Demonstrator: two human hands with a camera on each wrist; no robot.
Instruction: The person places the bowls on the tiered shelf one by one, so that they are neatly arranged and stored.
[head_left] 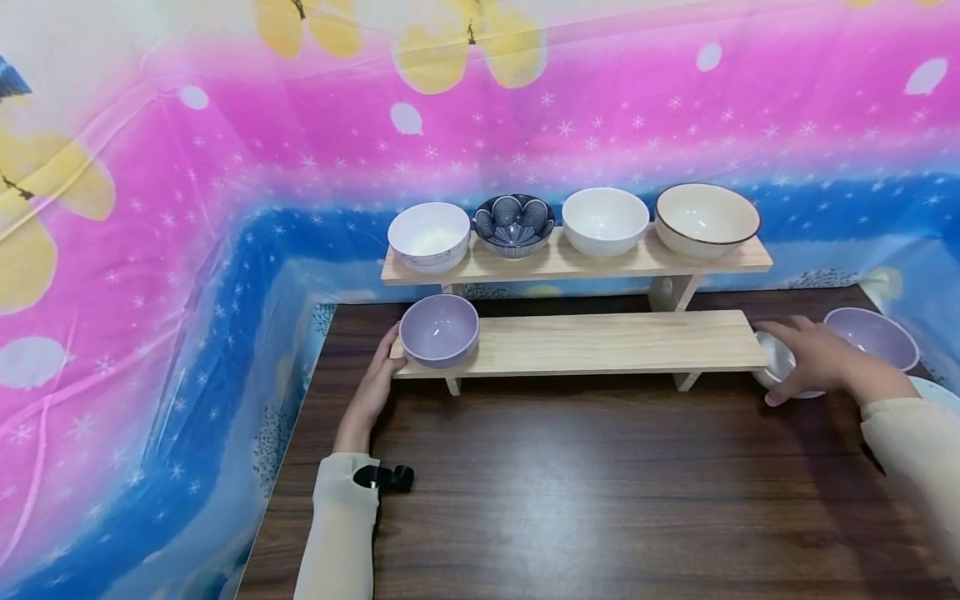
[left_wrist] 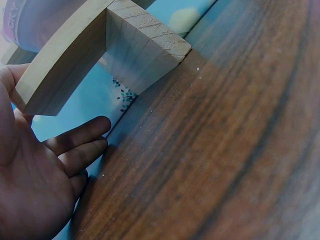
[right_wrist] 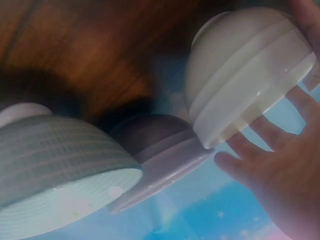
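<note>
At the right end of the two-tier wooden shelf (head_left: 600, 346), my right hand (head_left: 813, 358) grips a small white bowl (head_left: 772, 367). In the right wrist view the fingers (right_wrist: 255, 132) reach over the bowl's rim, with the thumb on its outer side. My left hand (head_left: 371, 387) pinches the left end of the lower board (left_wrist: 60, 75), its other fingers extended below the wood. Close beside that hand, a lilac bowl (head_left: 439, 331) rests on the lower board's left end.
Along the upper board stand a white bowl (head_left: 429, 237), a dark patterned bowl (head_left: 513, 225), another white bowl (head_left: 604, 221) and a cream brown-rimmed bowl (head_left: 707, 219). Right of my right hand are a second lilac bowl (head_left: 873, 335) and a pale bowl (head_left: 937, 393). Printed cloth hangs behind the brown table (head_left: 562, 492).
</note>
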